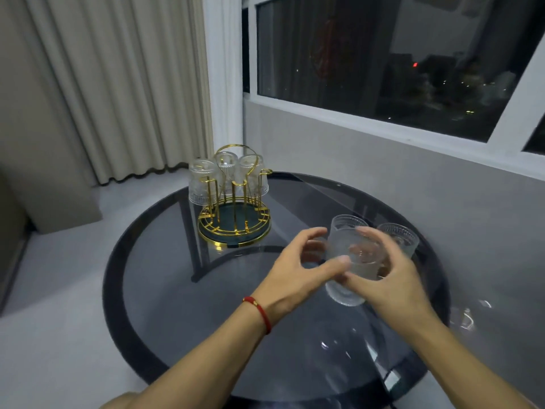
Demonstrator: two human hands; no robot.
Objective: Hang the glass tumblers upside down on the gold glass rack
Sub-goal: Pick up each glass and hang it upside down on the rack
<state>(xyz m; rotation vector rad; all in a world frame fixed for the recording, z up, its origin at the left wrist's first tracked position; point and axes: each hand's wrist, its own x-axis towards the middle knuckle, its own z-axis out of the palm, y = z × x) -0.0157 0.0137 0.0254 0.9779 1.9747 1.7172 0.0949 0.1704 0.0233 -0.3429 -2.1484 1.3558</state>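
The gold glass rack [234,222] stands at the far left of the round glass table [165,290], with three ribbed tumblers [202,181] hanging upside down on its prongs. My right hand [392,278] grips a ribbed glass tumbler [352,255], tilted and lifted just above the table right of centre. My left hand [295,273] is beside it, fingers spread, thumb touching its lower side. A second loose tumbler [399,237] stands upright on the table just behind the held one.
A grey wall and a dark window run along the right side, close to the table's edge. Beige curtains hang at the back left. A red bracelet [259,312] is on my left wrist.
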